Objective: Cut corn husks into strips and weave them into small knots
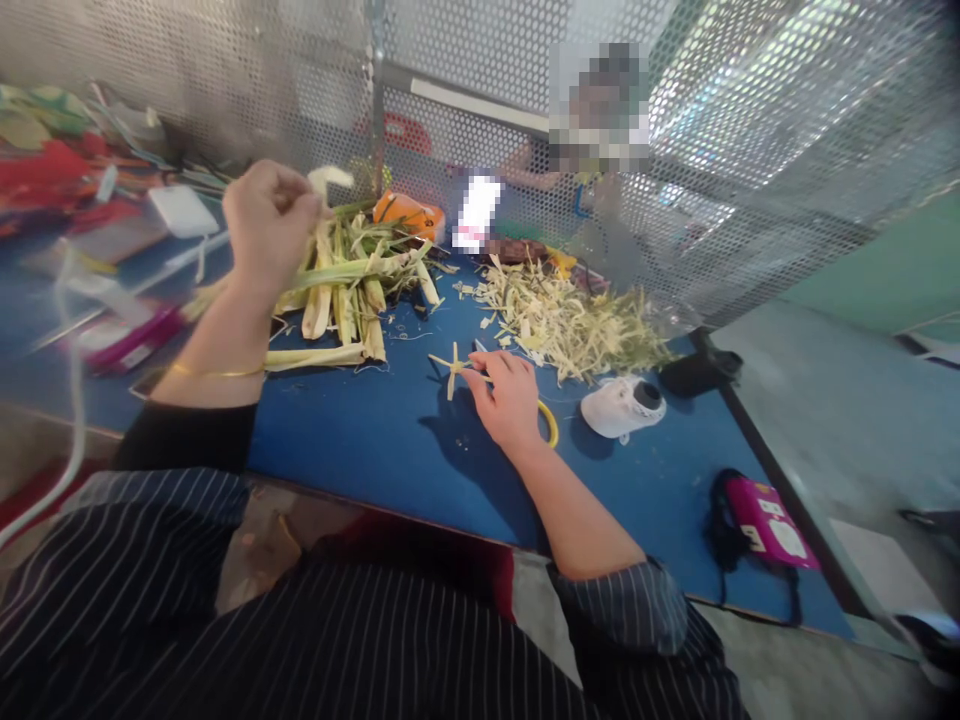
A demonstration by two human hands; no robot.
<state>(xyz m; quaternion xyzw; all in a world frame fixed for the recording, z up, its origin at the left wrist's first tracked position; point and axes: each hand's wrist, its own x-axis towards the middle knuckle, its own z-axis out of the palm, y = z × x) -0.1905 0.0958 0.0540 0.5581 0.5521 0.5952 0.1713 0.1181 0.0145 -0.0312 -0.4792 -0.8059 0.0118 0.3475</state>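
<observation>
My right hand is low over the blue table, its thumb and fingers pinching a small cross-shaped piece of pale plant strips. A yellow loop handle, probably of scissors, sticks out beside this hand; the rest is mostly hidden under it. My left hand is raised at the left with curled fingers. A pale curved strip shows right at its fingertips; whether they grip it I cannot tell. Below and beside that hand lies a pile of green-white plant stalks.
Shredded plant scraps are heaped at the back. A white thread spool and a black one stand right of them. A magenta box lies at the right edge. A perforated metal screen rises behind, with a person beyond.
</observation>
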